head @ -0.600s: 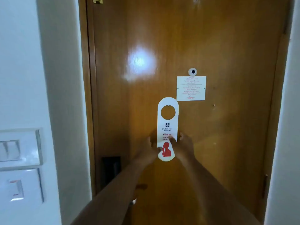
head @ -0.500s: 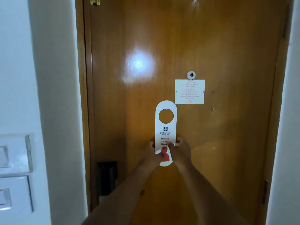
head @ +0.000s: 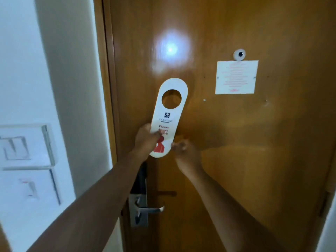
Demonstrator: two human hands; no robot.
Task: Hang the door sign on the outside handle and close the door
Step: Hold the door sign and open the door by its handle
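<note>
Door sign (head: pixel 170 115), a long white plastic hanger with rounded ends, a round hole near its top and red "Please do not disturb" lettering, is held up in front of the glossy brown wooden door (head: pixel 236 142), tilted a little to the right. The left hand (head: pixel 146 140) pinches its lower half, thumb across the print, so the hole stands well above the grip. The right hand (head: pixel 183 153) sits just beside the sign's bottom edge, fingers loosely curled; I can't tell whether it touches the card or holds anything. Well below the grip is the silver metal lever handle (head: pixel 151 209) on its plate, the inside one, I judge. So the hanging hasn't begun: the door looks shut, and next it wants opening to reach the outer handle. That handle is hidden, the white notice (head: pixel 236 77) under the peephole (head: pixel 240 54) is too blurred to read, and the left forearm covers part of the lock.
</note>
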